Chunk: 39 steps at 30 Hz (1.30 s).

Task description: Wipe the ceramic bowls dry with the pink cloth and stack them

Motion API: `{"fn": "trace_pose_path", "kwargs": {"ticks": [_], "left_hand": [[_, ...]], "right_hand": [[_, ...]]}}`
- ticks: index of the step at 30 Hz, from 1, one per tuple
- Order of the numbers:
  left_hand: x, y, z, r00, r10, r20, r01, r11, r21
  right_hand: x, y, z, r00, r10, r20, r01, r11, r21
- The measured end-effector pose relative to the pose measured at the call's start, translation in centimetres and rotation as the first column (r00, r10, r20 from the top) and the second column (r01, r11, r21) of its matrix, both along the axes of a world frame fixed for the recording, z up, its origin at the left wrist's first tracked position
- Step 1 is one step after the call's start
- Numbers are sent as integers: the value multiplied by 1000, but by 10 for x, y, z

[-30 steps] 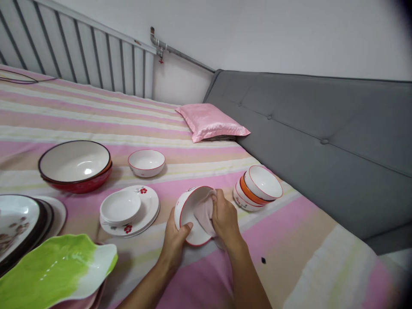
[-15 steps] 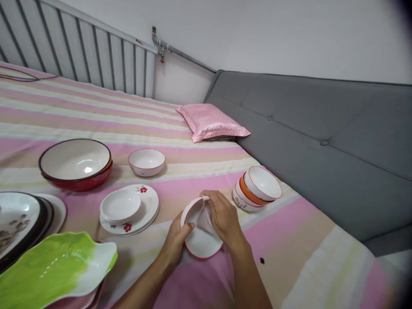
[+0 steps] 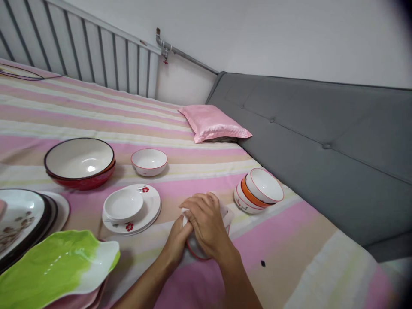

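A small white bowl with a red rim (image 3: 194, 251) rests low on the striped bed sheet, mostly covered by both hands. My left hand (image 3: 178, 239) grips its left side. My right hand (image 3: 206, 223) lies over the top of it, fingers curled, pressing a pale pink cloth (image 3: 226, 213) onto the bowl; only a corner of the cloth shows. A tilted stack of white and orange bowls (image 3: 259, 190) sits just right of my hands.
On the sheet to the left lie a small white dish on flowered plates (image 3: 131, 208), a lone red-rimmed bowl (image 3: 149, 162), a big red bowl stack (image 3: 80, 163), dark-rimmed plates (image 3: 22, 219) and a green leaf-shaped platter (image 3: 54, 268). A pink pillow (image 3: 214, 123) lies by the grey headboard (image 3: 322, 146).
The bowl was held tilted up with its inside showing; it has come down toward the sheet, and my right hand with the cloth has moved over its top, hiding it.
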State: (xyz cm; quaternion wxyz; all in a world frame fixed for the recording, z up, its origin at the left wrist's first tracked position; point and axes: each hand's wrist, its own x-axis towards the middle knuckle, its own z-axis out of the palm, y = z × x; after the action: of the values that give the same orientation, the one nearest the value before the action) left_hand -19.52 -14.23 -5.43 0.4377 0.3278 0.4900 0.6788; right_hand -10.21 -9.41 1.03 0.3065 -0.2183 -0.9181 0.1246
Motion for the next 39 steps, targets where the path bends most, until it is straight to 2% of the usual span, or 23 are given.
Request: {"fn": "trace_pose_path", "kwargs": {"ticks": [5,12,18,24,28,34,39], "left_hand": [[0,0,-3,995,-44,-90,45,999,17],[0,0,-6,994,-94,61,90,994,67],[0,-1,-12,971,-139,196,140,990,12],[2,-3,-11,969,-95,229,95,995,12],[3,-4,-11,955,-32,294,27,999,20],[5,-5,-11,931,65,359,-81,996,31],[6,-3,-14,918,151,367,-176,984,36]], "right_hand": [[3,3,0,1000,-15,2,15,1000,-15],[7,18,-11,987,-154,39,154,988,13],[15,29,-19,967,-251,50,251,968,13],[23,33,-20,944,-326,47,329,937,-120],[23,39,-24,942,-334,13,325,906,-273],[13,41,-38,900,-421,-115,326,824,-463],[0,37,-52,847,-482,-225,243,727,-642]]}}
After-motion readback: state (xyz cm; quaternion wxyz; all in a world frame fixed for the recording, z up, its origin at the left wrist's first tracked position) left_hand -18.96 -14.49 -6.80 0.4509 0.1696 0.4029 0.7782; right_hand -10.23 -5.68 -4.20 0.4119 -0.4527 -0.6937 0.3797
